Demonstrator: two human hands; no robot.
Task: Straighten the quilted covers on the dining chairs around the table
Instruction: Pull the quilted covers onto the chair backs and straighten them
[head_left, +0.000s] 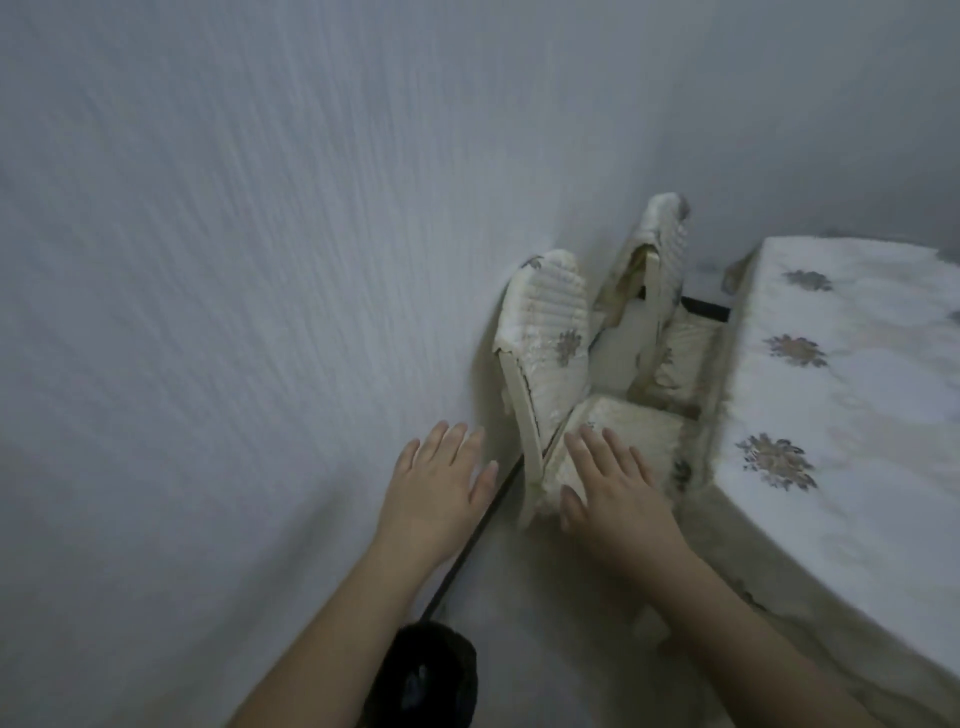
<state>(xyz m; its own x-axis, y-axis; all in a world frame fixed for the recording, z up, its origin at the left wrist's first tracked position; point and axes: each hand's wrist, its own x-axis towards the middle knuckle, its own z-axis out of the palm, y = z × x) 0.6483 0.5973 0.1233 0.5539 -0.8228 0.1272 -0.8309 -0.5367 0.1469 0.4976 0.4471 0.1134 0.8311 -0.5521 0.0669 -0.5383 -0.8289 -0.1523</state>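
Two dining chairs stand between the wall and the table, both in cream quilted covers with grey flower motifs. The near chair's back cover (545, 338) stands upright, its seat cover (639, 431) below it. My right hand (613, 499) lies flat with straight fingers on the near edge of that seat cover. My left hand (436, 488) hovers open, fingers spread, just left of the chair's back, holding nothing. The far chair's back cover (665, 234) hangs loosely, with the frame showing beneath it; its seat cover (685, 353) is partly hidden.
A textured grey wall (234, 260) fills the left and runs close behind the chairs. The table (831, 389) under a white flowered cloth is at the right, tight against the chair seats. A black fuzzy object (431, 675) sits low between my forearms, with the pale floor (545, 623) around it.
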